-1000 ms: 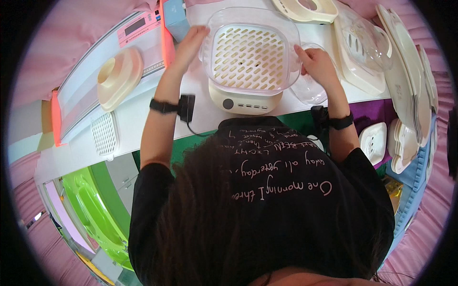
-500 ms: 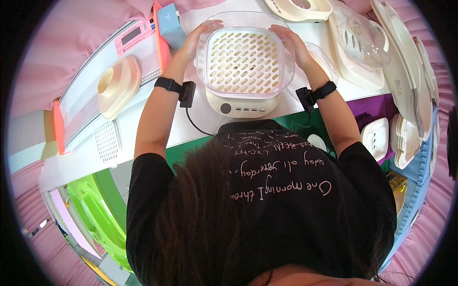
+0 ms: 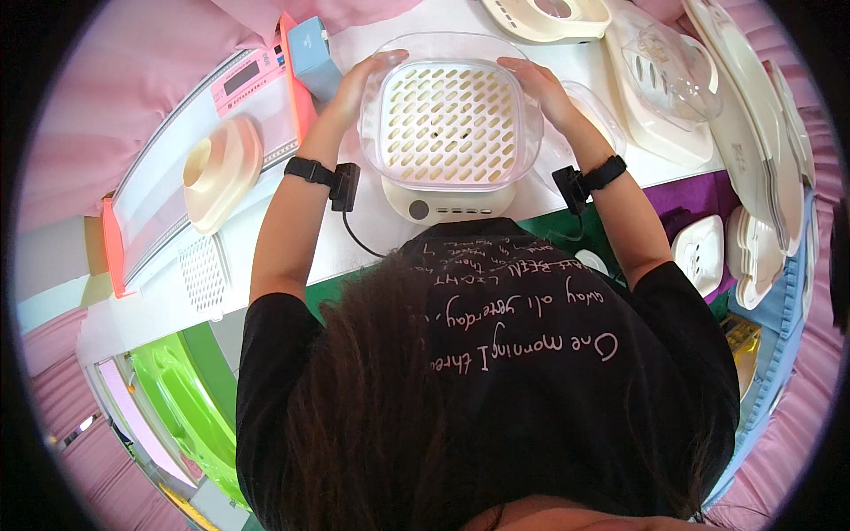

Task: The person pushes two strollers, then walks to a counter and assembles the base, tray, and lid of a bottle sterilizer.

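At the frame's upper centre I see a clear tub (image 3: 531, 128), slotted tray (image 3: 449, 125) inside, over a cream base (image 3: 450, 204); the left hand (image 3: 366, 75) grips the tub's upper left, the right hand (image 3: 541, 88) its upper right.

The left forearm (image 3: 292, 226) and right forearm (image 3: 630, 217) both reach from the near side toward the far side, slanting inward so that the hands sit closer together than the elbows. The left hand (image 3: 361, 81) bends at the wrist, its fingers pointing to the right, while the right hand (image 3: 544, 91) lies opposite with its fingers toward the far left. Both hands are curved slightly inward, well apart from each other.
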Available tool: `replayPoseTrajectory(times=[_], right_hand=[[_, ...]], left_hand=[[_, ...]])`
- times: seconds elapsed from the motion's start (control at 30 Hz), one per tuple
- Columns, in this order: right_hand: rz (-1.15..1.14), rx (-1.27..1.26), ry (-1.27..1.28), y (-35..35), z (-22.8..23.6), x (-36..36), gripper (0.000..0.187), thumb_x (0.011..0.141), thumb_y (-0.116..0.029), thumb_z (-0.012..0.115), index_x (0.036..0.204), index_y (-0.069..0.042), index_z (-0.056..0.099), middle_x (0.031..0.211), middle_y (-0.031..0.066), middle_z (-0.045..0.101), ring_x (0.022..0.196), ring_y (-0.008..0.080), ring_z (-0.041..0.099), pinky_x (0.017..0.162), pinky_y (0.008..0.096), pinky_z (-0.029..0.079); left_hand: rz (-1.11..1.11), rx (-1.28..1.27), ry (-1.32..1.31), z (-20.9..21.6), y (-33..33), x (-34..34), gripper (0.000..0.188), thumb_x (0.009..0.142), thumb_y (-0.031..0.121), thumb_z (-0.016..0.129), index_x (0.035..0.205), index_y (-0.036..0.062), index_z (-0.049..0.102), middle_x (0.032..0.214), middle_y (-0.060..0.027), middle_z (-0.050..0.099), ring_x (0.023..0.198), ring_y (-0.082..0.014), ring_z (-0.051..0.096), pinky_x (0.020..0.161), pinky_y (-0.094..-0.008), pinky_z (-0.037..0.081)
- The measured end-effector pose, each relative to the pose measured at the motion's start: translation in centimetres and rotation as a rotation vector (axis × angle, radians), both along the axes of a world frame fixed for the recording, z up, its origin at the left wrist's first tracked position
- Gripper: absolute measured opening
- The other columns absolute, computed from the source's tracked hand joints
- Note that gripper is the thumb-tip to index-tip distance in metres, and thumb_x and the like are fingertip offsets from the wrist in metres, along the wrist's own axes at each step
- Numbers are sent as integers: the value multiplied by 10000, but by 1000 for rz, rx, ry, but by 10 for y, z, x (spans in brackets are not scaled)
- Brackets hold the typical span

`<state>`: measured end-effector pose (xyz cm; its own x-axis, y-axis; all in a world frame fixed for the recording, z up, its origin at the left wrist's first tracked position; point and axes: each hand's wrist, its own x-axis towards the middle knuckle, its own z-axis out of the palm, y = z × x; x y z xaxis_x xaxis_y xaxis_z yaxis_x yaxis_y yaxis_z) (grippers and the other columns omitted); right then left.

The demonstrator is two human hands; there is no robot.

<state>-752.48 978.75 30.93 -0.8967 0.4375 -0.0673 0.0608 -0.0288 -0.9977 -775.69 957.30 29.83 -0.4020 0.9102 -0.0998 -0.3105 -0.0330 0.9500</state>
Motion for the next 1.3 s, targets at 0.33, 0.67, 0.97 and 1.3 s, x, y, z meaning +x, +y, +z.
replayPoseTrajectory(times=[0.33,0.67,0.97,1.3], right_hand=[[15,85,-30,12,-2,-3,415,902,-292,420,1181,-11,542,1157,78,576,1087,180,487,952,303,352],[-37,79,-62,18,10,19,451,925,-384,398,1203,-54,531,1240,92,516,1107,205,476,947,326,367],[-312,1413,-389,31,-22,123,370,799,-286,624,1075,-44,579,952,189,585,889,344,551,800,400,451],[-559,1027,-305,50,1,140,306,811,-248,638,1006,-16,600,889,202,631,843,331,618,754,367,468]], left_hand=[[-3,41,71,4,1,6,478,880,300,369,1232,-2,484,1263,-95,506,1168,-208,462,983,-312,359],[-24,-68,179,6,-6,3,519,903,390,338,1284,55,445,1280,-69,491,1206,-178,414,1013,-352,295],[348,-29,430,32,-70,61,502,899,283,410,1330,32,358,1359,-113,359,1279,-227,312,1043,-358,246],[378,-28,660,7,-77,96,534,906,154,422,1387,13,237,1423,-145,267,1331,-245,221,1081,-336,169]])
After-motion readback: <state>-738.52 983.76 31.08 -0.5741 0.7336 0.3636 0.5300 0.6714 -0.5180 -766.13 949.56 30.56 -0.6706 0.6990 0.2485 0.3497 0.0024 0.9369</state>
